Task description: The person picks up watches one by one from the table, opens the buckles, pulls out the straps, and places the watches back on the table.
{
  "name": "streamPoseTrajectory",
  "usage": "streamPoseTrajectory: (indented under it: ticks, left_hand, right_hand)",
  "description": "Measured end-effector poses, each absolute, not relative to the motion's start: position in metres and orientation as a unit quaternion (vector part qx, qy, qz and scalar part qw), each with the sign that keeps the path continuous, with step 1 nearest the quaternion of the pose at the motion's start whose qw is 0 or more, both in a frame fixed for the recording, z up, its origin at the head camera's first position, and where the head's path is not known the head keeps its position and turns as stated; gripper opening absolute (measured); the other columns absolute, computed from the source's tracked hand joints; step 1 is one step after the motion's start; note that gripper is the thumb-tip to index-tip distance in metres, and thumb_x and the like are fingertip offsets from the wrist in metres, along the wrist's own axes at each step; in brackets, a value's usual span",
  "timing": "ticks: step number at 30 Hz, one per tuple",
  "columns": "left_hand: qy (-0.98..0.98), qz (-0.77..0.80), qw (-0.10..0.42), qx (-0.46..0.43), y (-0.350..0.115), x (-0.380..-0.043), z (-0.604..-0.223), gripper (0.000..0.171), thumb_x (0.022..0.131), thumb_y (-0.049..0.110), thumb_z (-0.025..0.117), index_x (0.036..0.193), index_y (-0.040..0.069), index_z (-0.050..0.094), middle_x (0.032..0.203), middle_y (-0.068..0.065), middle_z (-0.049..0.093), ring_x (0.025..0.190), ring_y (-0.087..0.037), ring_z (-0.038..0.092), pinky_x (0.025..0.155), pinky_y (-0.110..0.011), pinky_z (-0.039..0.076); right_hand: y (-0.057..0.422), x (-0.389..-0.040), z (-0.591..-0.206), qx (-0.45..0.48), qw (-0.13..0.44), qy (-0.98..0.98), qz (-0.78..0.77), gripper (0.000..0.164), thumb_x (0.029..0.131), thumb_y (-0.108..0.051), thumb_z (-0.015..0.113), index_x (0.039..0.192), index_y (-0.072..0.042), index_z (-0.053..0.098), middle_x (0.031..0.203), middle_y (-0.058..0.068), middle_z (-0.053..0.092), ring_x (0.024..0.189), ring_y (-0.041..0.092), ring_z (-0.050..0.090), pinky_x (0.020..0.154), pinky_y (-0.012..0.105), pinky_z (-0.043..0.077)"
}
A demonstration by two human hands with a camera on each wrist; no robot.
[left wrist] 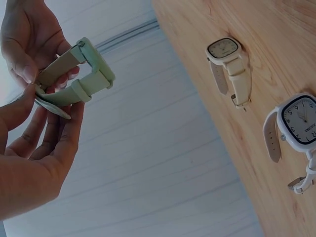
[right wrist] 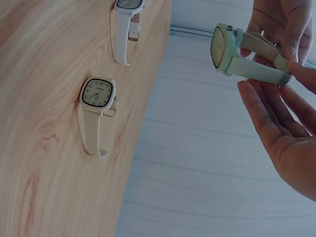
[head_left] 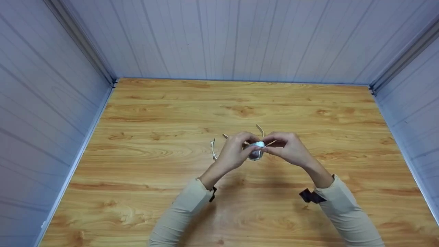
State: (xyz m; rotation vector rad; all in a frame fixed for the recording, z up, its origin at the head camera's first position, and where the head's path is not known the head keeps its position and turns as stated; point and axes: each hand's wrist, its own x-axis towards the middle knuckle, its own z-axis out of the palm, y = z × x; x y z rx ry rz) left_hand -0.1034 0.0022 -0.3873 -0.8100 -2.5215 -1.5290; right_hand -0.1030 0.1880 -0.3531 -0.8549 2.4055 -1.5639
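A pale green wristwatch (left wrist: 96,81) is held up between both hands, its strap bent round into a loop. In the head view my left hand (head_left: 236,150) pinches the watch from the left and my right hand (head_left: 291,148) pinches it from the right. Fingers and thumbs meet where the two strap ends come together, covering much of the buckle. The right wrist view has the green case (right wrist: 229,47) side-on, standing out at the far end of the loop from the fingertips.
On the wood-grain table (head_left: 154,113) lie a white square-faced watch (left wrist: 299,121) and a cream one (right wrist: 97,94). In the head view the left hand partly covers the white strap (head_left: 212,149); a cream strap (head_left: 260,129) shows beyond the hands. Pale panel walls (head_left: 219,41) enclose the table's back and sides.
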Motion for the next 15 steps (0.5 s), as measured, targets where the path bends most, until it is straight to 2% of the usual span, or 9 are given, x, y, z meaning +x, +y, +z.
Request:
streamPoseTrajectory:
  ticks: [15]
  left_hand:
    - [-0.831,-0.476,0.056,-0.281,0.0009,-0.1029,-0.3879,0.014,0.084,0.01,0.065,0.093,-0.001,0.066,0.089,-0.009,0.064,0.082,-0.017,0.061,0.069,-0.018,0.049]
  right_hand:
    - [0.1849,-0.1027,-0.3535,-0.295,0.062,0.795,-0.527,0.015,0.083,0.007,0.06,0.097,0.011,0.064,0.094,0.02,0.063,0.087,0.032,0.062,0.073,0.029,0.053]
